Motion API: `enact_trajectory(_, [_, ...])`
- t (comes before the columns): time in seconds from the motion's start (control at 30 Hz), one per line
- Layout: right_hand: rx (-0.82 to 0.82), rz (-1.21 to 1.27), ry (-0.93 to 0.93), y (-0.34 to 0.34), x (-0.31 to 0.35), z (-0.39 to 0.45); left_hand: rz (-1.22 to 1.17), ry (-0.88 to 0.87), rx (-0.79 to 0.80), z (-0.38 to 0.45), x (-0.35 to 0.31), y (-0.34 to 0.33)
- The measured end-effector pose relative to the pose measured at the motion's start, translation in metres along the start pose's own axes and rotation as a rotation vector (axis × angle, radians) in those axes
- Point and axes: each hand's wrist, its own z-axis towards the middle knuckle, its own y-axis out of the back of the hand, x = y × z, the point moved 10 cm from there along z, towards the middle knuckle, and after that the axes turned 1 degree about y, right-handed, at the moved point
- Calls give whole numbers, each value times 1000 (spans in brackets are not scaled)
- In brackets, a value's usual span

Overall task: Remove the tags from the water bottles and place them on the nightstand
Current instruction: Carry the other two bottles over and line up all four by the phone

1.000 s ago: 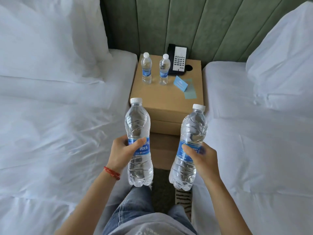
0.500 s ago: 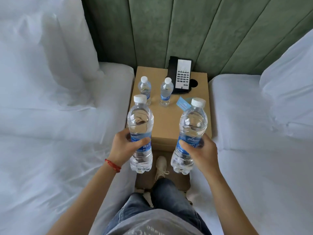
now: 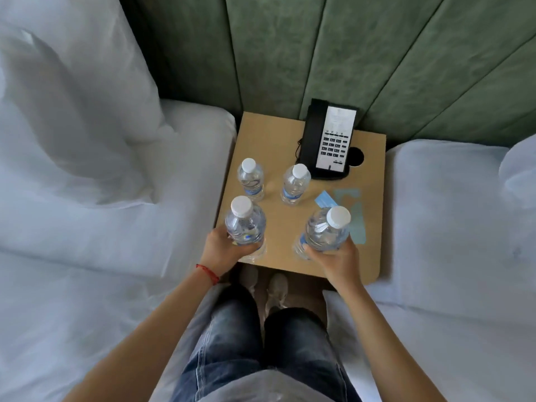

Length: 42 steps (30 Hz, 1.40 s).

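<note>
Tan wood forms the top of a square nightstand (image 3: 278, 132) seen from above, set between two white-sheeted beds (image 3: 87, 256) against a green padded headboard (image 3: 348, 53). A clear water bottle with a white cap (image 3: 245, 224) is gripped around its middle by the left hand (image 3: 223, 250), fingers curled about it, above the nightstand's near left corner. A second water bottle (image 3: 327, 230) is gripped likewise by the right hand (image 3: 339, 259) over the near right part; whether either base touches the wood cannot be told. Two smaller bottles (image 3: 251, 179) are stood upright side by side farther back, just in front of a black telephone (image 3: 330, 140). A blue card (image 3: 326, 200) is laid beside the second bottle. A red string bracelet (image 3: 207, 274) is worn on the left wrist.
</note>
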Motion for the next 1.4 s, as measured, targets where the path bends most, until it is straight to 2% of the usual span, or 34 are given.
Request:
enact_trajectory(0.37, [56,147,-222,-47,-55,51,-144,196,92,70,53,-27])
enact_trajectory(0.7, [27,163,-270,-82,-93,69,-225,214,70,95,85,-40])
enact_trajectory(0.9, [-13,162,-267,-86,-111,66,-176,196,80,104,98,-47])
enact_trajectory(1.13, [67,67,-182,-86,-105,62,-83,122,125,106,95,-52])
enact_trajectory(1.4, [159,38,-182,-83,-96,56,-26,91,179,89,89,-44])
